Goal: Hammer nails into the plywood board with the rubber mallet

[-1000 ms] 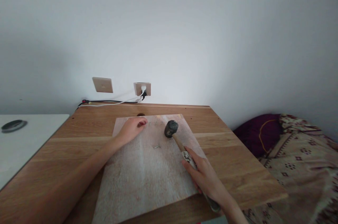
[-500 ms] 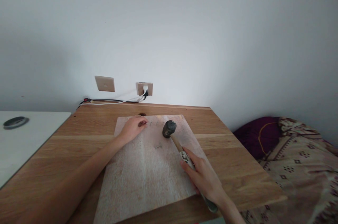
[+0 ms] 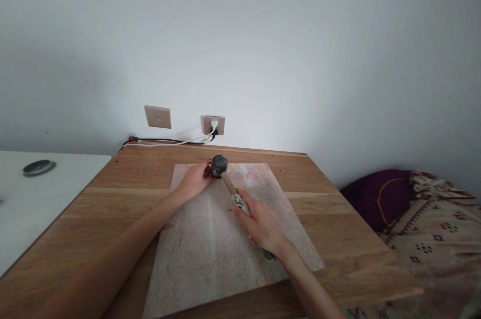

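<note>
My right hand (image 3: 259, 219) is wrapped round the handle of a hammer (image 3: 220, 165) with a blunt dark head and a wooden shaft. The head is close beside the fingertips of my left hand (image 3: 196, 181), over the far left part of a pale, worn board (image 3: 203, 249). My left fingers are pinched together; a dark reddish patch shows at their tips, and what they hold is hidden by the hammer head. A small piece of a loose nail (image 3: 230, 209) shows on the board next to my right fingers.
The board lies on a wooden table (image 3: 338, 239) against a white wall. Cables (image 3: 161, 142) run along the back edge to a wall socket (image 3: 214, 125). A white surface (image 3: 48, 209) is at left, patterned bedding (image 3: 439, 254) at right.
My right hand has swung the hammer leftward, bringing its head beside my left fingertips. The loose nail is now mostly covered by my right hand. The view has shifted slightly.
</note>
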Demonstrator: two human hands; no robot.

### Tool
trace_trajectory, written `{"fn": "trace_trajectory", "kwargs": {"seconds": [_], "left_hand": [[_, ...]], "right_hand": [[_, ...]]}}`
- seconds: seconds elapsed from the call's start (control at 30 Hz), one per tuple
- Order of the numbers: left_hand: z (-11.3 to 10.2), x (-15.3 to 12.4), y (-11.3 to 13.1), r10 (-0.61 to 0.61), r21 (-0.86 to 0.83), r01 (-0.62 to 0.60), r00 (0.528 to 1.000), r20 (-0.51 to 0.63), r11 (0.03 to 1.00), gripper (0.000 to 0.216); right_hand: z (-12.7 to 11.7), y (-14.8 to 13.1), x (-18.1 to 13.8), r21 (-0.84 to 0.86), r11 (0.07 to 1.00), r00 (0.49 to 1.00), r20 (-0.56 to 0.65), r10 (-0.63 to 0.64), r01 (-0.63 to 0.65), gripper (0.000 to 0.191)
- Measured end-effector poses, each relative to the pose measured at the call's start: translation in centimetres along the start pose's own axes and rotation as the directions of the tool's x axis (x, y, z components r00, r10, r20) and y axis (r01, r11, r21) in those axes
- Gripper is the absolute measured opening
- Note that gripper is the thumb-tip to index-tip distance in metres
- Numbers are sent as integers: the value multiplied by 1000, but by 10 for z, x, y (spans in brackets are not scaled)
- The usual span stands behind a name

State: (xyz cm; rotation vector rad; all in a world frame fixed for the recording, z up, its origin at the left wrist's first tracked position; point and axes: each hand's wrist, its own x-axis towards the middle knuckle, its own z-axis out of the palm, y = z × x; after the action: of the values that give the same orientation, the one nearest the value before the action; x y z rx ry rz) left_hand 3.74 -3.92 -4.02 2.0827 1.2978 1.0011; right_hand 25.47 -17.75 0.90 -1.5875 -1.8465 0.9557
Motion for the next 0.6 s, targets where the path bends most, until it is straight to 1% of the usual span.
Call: {"fn": "trace_trajectory", "kwargs": {"seconds": [0.13, 0.27, 0.4, 0.47, 0.53, 0.57, 0.6], "left_hand": [[2, 1, -4, 1, -34, -1, 1000, 3, 999, 36], [4, 1, -7, -3, -14, 3, 1000, 4, 1000, 39], [2, 1, -6, 23, 16, -23, 1000, 18, 1000, 44], [-1, -1, -2, 61, 73, -62, 998, 16, 995, 41], [-6, -6, 6, 135, 175, -138, 990, 24, 975, 35], [-8, -8, 13, 197, 225, -206, 979, 62, 952, 31], [-9, -12, 20, 269, 260, -294, 955, 128, 920, 29]], "right_hand": [[0, 1, -2, -18, 1000, 1000, -18, 7, -7, 49], [1, -2, -2, -11, 998, 998, 20, 57, -56, 52], [3, 2, -6, 72, 993, 994, 50, 92, -96, 54], [0, 7, -12, 131, 986, 994, 41, 101, -106, 56], [-6, 12, -22, 160, 980, 993, 14, 118, -118, 60], [-10, 14, -27, 156, 979, 991, -3, 132, -130, 62], [-15, 17, -33, 139, 980, 989, -21, 146, -142, 64]]}}
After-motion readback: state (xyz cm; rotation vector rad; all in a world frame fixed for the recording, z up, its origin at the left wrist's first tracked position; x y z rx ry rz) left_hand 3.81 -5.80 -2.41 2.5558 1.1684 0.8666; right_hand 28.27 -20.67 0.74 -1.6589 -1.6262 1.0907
